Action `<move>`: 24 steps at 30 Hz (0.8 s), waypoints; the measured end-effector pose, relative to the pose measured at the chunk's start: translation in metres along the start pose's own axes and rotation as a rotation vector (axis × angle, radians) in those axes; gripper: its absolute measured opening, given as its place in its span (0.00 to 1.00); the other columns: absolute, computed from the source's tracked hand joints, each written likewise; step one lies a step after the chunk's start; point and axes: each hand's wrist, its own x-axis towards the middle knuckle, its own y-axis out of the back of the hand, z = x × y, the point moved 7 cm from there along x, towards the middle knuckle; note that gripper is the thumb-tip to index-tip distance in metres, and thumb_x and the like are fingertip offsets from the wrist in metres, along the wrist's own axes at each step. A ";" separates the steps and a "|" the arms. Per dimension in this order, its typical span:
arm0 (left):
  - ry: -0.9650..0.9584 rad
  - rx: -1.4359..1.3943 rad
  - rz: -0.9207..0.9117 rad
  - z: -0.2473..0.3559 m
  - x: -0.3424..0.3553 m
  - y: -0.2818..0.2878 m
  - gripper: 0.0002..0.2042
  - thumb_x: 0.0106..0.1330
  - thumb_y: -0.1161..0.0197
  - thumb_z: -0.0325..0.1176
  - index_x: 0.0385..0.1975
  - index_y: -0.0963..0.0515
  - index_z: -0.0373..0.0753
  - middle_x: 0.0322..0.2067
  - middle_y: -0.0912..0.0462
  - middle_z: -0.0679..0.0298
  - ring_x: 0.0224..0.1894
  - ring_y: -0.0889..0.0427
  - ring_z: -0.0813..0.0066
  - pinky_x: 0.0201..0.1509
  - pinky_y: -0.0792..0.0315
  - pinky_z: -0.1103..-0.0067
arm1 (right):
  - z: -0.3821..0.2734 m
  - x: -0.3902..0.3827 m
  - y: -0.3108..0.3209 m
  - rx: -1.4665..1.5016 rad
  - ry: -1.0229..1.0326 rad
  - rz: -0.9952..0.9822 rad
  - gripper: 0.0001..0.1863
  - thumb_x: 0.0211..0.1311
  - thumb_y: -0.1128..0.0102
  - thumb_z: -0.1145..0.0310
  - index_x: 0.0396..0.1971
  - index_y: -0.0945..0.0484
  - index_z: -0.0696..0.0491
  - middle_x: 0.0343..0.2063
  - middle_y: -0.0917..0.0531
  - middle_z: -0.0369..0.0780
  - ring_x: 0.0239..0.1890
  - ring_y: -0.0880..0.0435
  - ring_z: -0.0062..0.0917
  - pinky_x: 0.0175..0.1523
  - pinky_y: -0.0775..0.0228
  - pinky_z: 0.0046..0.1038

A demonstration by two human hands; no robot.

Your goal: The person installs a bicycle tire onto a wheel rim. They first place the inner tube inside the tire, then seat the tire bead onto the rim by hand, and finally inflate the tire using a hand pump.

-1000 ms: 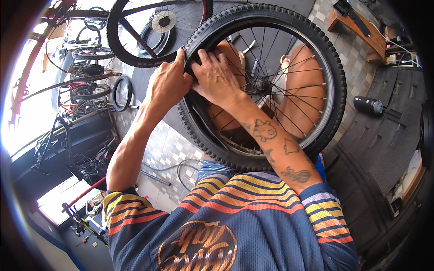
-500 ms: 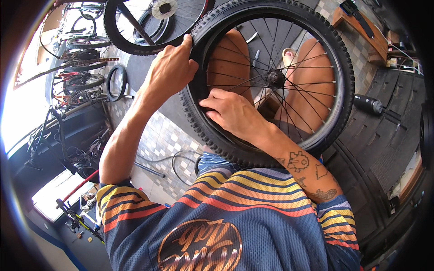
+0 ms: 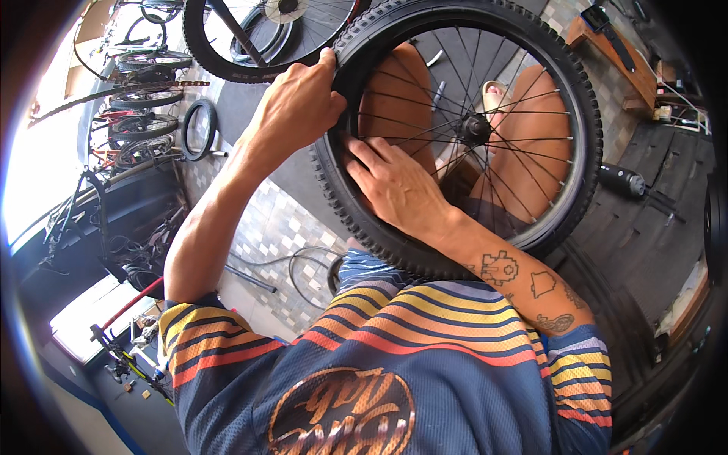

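A bicycle wheel [image 3: 475, 130] with black spokes and a knobby black tire [image 3: 590, 144] stands tilted over my lap, between and in front of my knees. My left hand [image 3: 299, 106] is closed on the tire's upper left side, its index finger along the tread and its thumb near the inner edge. Lower on that same side, my right hand [image 3: 398, 182] reaches across the spokes. Its fingers press on the tire where it meets the rim, and the fingertips are partly hidden in dark shadow. Whether the tire bead sits inside the rim cannot be made out.
Another wheel [image 3: 199, 45] with a disc rotor stands beyond, at the upper left. A loose tire [image 3: 199, 130] lies on the tiled floor. Several bicycles line the left. On the right are a wooden stool [image 3: 618, 64], a black cylinder [image 3: 623, 180] and a dark slatted surface [image 3: 644, 243].
My right hand's fingers have moved up along the rim and lie flatter against the tire. The wheel sits slightly further right in view. My left hand keeps its hold.
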 end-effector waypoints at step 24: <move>0.060 -0.078 0.045 -0.002 -0.006 0.003 0.34 0.65 0.35 0.34 0.73 0.27 0.27 0.32 0.14 0.34 0.41 0.11 0.36 0.56 0.21 0.55 | 0.031 0.040 -0.017 -0.234 0.075 -0.187 0.41 0.62 0.26 0.45 0.66 0.20 0.61 0.72 0.24 0.51 0.80 0.33 0.43 0.87 0.50 0.50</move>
